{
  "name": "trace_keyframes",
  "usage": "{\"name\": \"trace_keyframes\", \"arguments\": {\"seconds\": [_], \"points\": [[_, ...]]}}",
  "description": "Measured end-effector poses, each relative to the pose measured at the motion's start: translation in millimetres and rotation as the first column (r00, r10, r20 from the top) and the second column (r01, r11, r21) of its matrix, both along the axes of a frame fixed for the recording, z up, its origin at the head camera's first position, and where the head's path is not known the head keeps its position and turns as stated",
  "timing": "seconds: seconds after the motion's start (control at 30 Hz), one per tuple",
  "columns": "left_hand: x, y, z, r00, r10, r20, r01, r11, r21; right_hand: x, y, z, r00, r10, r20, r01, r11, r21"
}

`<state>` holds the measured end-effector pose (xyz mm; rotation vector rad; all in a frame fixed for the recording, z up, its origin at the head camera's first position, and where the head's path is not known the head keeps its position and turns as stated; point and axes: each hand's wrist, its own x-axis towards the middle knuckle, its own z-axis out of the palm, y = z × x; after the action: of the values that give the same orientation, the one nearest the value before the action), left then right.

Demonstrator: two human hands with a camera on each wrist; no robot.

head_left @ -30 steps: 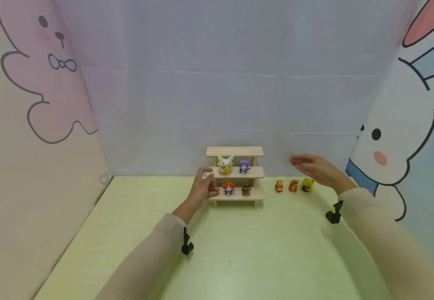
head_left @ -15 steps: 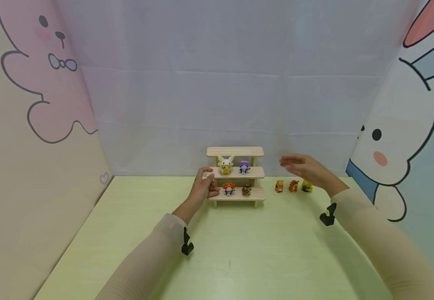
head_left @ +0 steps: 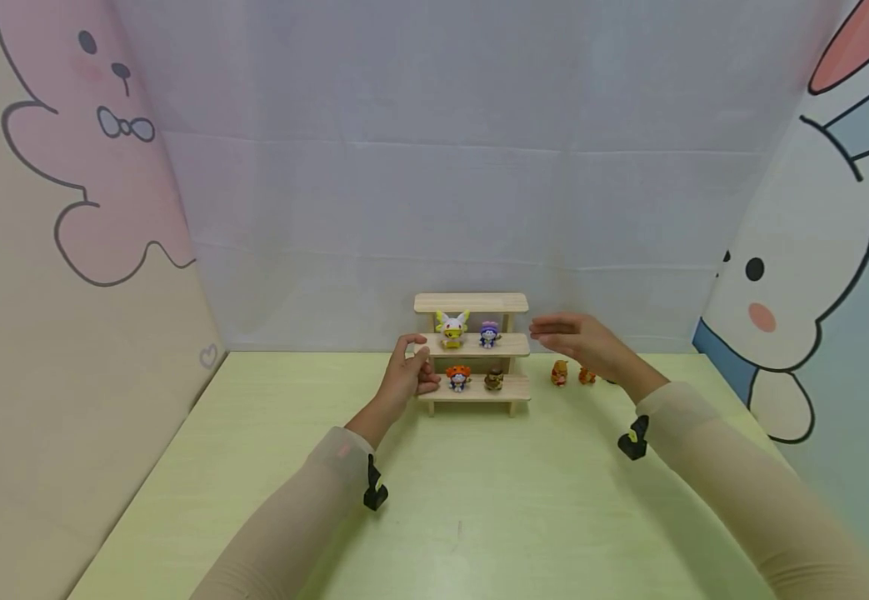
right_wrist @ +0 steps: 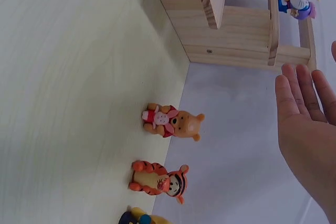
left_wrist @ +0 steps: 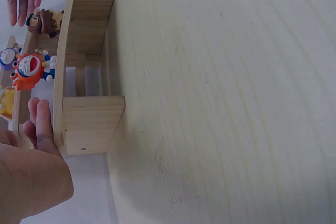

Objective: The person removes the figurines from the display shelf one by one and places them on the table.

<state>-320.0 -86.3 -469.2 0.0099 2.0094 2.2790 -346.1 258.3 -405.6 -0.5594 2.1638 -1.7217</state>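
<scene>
One wooden shelf (head_left: 470, 345) with three boards (head_left: 471, 302) stands on the table (head_left: 449, 483), bearing four toy figures (head_left: 458, 380): two on the middle board, two on the lowest. Three more, a bear (right_wrist: 184, 123), a tiger (right_wrist: 154, 179) and a yellow figure (right_wrist: 143, 217), stand to its right. The left hand (head_left: 400, 379) grips the shelf's left end; the right hand (head_left: 582, 340), fingers straight and together, is just beside the right end
</scene>
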Motion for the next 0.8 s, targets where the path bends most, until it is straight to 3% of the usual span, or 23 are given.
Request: {"name": "trace_keyframes", "arguments": {"seconds": [0.8], "points": [[-2.0, -2.5, -1.6, 1.000, -0.025, -0.008, 0.026, 1.000, 0.000, -2.0, -42.5, 0.7, 0.998, 0.047, -0.038, -0.046, 0.998, 0.046]]}}
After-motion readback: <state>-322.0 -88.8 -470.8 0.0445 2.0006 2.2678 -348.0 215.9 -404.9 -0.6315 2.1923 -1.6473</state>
